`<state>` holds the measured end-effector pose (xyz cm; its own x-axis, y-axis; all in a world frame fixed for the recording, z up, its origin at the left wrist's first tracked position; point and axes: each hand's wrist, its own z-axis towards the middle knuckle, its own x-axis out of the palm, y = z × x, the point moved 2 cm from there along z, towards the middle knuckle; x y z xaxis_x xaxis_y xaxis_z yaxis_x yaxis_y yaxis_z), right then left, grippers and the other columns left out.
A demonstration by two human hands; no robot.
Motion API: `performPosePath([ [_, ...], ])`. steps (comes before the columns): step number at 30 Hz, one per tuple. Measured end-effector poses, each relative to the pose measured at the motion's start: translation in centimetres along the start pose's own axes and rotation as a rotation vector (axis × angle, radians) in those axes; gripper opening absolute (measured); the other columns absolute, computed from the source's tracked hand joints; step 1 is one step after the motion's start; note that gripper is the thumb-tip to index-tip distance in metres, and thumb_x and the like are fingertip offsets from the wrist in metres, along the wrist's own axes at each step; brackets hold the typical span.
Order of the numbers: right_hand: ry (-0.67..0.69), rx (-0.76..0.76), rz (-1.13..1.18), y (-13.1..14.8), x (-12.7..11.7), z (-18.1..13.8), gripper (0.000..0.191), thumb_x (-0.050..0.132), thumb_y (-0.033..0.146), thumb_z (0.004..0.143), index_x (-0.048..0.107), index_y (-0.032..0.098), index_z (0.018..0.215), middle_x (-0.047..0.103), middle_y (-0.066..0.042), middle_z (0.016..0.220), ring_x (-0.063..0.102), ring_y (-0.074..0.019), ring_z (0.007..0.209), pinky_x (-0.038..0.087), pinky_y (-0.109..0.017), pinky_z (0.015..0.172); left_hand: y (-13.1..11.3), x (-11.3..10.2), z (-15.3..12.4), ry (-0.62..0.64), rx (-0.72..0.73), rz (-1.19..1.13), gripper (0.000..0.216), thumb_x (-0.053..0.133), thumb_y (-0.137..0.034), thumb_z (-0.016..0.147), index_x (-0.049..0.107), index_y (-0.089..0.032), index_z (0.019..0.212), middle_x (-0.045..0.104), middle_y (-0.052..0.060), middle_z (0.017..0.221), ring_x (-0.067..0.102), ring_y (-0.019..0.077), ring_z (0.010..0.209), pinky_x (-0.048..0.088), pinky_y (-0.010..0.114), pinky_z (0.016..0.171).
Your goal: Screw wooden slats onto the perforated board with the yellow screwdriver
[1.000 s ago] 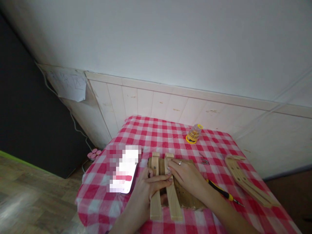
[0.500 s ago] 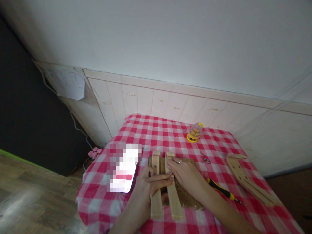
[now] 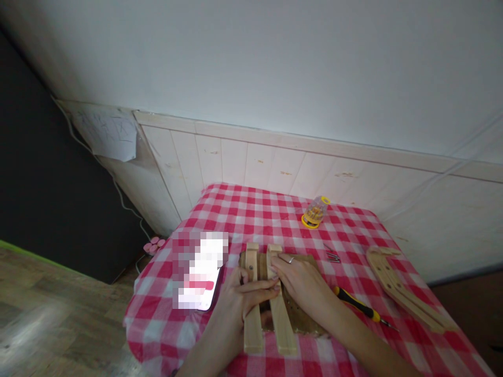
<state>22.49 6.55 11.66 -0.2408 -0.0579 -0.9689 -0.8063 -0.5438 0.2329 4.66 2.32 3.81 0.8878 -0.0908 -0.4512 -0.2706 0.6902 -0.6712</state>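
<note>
Two pale wooden slats (image 3: 252, 330) lie side by side across a brown wooden board (image 3: 302, 319) on a red-and-white checked tablecloth (image 3: 251, 214). My left hand (image 3: 239, 301) lies over the left slat, its fingers stretched across towards the right slat. My right hand (image 3: 304, 285), a ring on one finger, rests flat on the right slat and the board, fingers extended. The fingertips of both hands meet between the slats. Neither hand grips anything.
A phone (image 3: 198, 272) with a lit screen lies left of the slats. A yellow-and-black screwdriver (image 3: 359, 309) and some small metal bits (image 3: 332, 255) are to the right. A curved wooden part (image 3: 404, 296) sits far right, a yellow-capped bit case (image 3: 314, 212) at the back.
The hands and slats have hardly moved. The view has shifted slightly upward, so everything sits a little lower and to the right.
</note>
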Motion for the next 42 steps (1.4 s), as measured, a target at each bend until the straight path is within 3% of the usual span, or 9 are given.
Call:
performPosePath([
  [11, -0.018, -0.005, 0.009, -0.2, 0.0, 0.0, 0.025, 0.046, 0.007, 0.102, 0.066, 0.019, 0.096, 0.081, -0.008, 0.093, 0.078, -0.0228, 0.079, 0.053, -0.03, 0.066, -0.4, -0.2, 0.2, 0.028, -0.027, -0.04, 0.028, 0.065, -0.035, 0.106, 0.074, -0.028, 0.131, 0.077, 0.008, 0.13, 0.071, 0.0268, 0.11, 0.061, 0.047, 0.098],
  [19, -0.017, -0.057, -0.048, -0.5, -0.2, -0.2, 0.021, 0.046, 0.009, 0.102, 0.064, 0.02, 0.103, 0.08, -0.007, 0.089, 0.077, -0.0227, 0.072, 0.05, -0.029, 0.06, -1.7, -1.6, 1.3, 0.075, -0.045, 0.004, 0.028, 0.067, -0.04, 0.104, 0.078, -0.027, 0.126, 0.079, 0.009, 0.128, 0.069, 0.0306, 0.113, 0.058, 0.049, 0.099],
  [24, -0.001, -0.04, 0.014, -0.5, -0.5, -0.4, 0.021, 0.043, 0.011, 0.104, 0.062, 0.018, 0.108, 0.081, -0.009, 0.097, 0.079, -0.0238, 0.08, 0.054, -0.031, 0.067, -1.4, -1.3, 1.1, 0.033, -0.026, 0.009, 0.029, 0.068, -0.042, 0.103, 0.078, -0.026, 0.125, 0.08, 0.01, 0.126, 0.069, 0.0297, 0.109, 0.059, 0.045, 0.093],
  [31, -0.026, -0.023, 0.109, -0.7, -0.7, -0.8, 0.022, 0.042, 0.012, 0.105, 0.062, 0.02, 0.105, 0.081, -0.008, 0.096, 0.078, -0.0235, 0.085, 0.056, -0.032, 0.072, -1.0, -1.0, 0.6, 0.025, 0.009, 0.024, 0.028, 0.067, -0.035, 0.105, 0.074, -0.027, 0.131, 0.078, 0.01, 0.129, 0.067, 0.0291, 0.112, 0.058, 0.046, 0.094],
  [36, -0.028, -0.025, 0.025, -0.1, -0.8, -0.7, 0.006, 0.056, 0.021, 0.103, 0.06, 0.019, 0.107, 0.08, -0.007, 0.092, 0.079, -0.0264, 0.083, 0.056, -0.033, 0.068, -1.1, -0.9, 0.6, 0.043, -0.009, 0.037, 0.028, 0.07, -0.033, 0.103, 0.074, -0.027, 0.13, 0.08, 0.007, 0.126, 0.066, 0.0283, 0.11, 0.056, 0.046, 0.095],
  [40, -0.01, -0.077, -0.112, 0.4, -1.0, -0.2, 0.003, 0.057, 0.02, 0.103, 0.06, 0.02, 0.103, 0.08, -0.007, 0.095, 0.079, -0.0243, 0.078, 0.054, -0.03, 0.06, -0.8, -0.6, 0.5, 0.039, -0.017, 0.031, 0.027, 0.069, -0.034, 0.103, 0.075, -0.027, 0.129, 0.08, 0.007, 0.123, 0.069, 0.0288, 0.11, 0.057, 0.046, 0.097],
  [42, 0.006, -0.11, -0.17, 0.4, -0.9, 0.0, 0.011, 0.054, 0.015, 0.103, 0.061, 0.021, 0.097, 0.079, -0.007, 0.091, 0.078, -0.0222, 0.074, 0.051, -0.028, 0.058, -0.7, -0.6, 0.6, 0.05, -0.003, 0.019, 0.029, 0.071, -0.034, 0.101, 0.075, -0.027, 0.13, 0.081, 0.008, 0.123, 0.071, 0.0294, 0.111, 0.056, 0.048, 0.1],
])
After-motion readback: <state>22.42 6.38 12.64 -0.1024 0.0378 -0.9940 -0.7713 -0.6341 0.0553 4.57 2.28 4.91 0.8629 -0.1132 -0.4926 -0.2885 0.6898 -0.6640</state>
